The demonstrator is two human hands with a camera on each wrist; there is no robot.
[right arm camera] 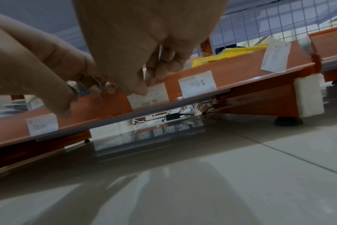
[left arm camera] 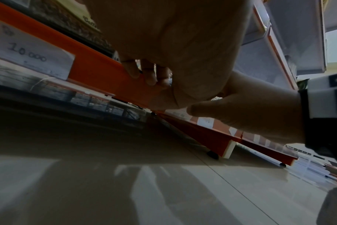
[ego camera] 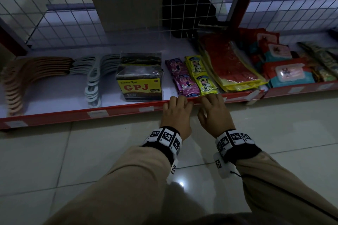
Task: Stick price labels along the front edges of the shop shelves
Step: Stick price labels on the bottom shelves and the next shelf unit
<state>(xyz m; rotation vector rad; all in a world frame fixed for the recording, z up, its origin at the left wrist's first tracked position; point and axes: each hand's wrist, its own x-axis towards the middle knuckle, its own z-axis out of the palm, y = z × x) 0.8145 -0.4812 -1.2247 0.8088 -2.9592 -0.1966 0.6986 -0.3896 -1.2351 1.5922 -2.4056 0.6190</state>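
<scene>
The red front edge (ego camera: 128, 108) of the bottom shelf runs across the head view. My left hand (ego camera: 178, 100) and right hand (ego camera: 212, 98) sit side by side on it, below the purple and yellow sachets. In the right wrist view my right hand (right arm camera: 150, 80) curls its fingers over the lip while its thumb presses a white price label (right arm camera: 154, 95) onto the edge. My left hand (left arm camera: 148, 76) hooks its fingers over the same lip just to the left. Other labels stick nearby: "1500" (right arm camera: 197, 83) and "10.000" (left arm camera: 29, 50).
On the shelf lie wooden hangers (ego camera: 27, 78), white hangers (ego camera: 93, 82), a GPJ box (ego camera: 140, 82), sachets (ego camera: 193, 76) and red packs (ego camera: 232, 62). A tilted label (right arm camera: 275, 56) hangs at the edge's right end. Wire mesh (ego camera: 73, 14) backs the shelf. Tiled floor (ego camera: 73, 160) lies below.
</scene>
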